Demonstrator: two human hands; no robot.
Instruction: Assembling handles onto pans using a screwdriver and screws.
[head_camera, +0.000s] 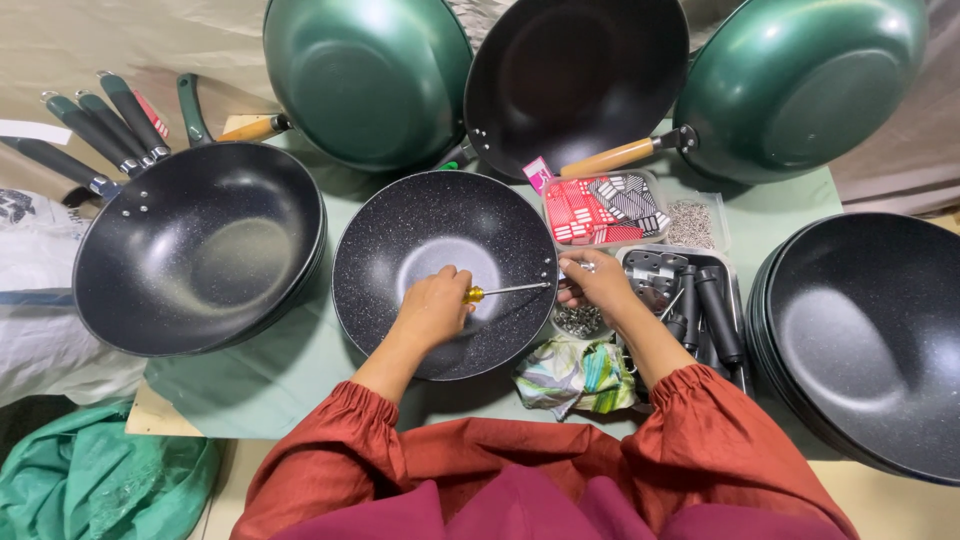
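Note:
A black speckled wok (400, 240) without a handle sits on the green table cloth in front of me. My left hand (432, 305) is inside the wok, gripping a yellow-handled screwdriver (505, 291) whose shaft points right at the wok's rim. My right hand (597, 283) is at the outer side of that rim, fingers pinched on a small metal part where the screwdriver tip meets the wall. Both sleeves are rust red.
A stack of black woks (195, 250) lies left, another stack (870, 340) right. Green woks (365, 75) (800, 80) and a black one with a wooden handle (575, 80) lean behind. Trays hold red tags (590, 210), screws (690, 222) and dark handles (700, 300). A crumpled cloth (575, 378) lies near.

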